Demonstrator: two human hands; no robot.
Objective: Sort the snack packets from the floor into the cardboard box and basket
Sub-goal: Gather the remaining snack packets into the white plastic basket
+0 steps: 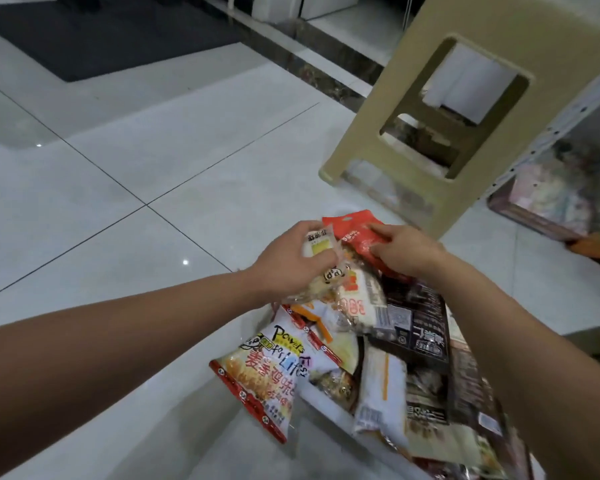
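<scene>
Your left hand (291, 263) pinches a small clear packet (317, 245) at the far end of the pile (378, 358) on the floor (153, 168). Your right hand (409, 252) curls round a red packet (357, 233) just beside it. You look to be at the picking step, with most packets still unsorted. Next, lift both free without dragging their neighbours, then turn toward the box and basket. Neither shows plainly; a container (534, 220) right of the stool (430, 109) may be one, but I cannot tell.
</scene>
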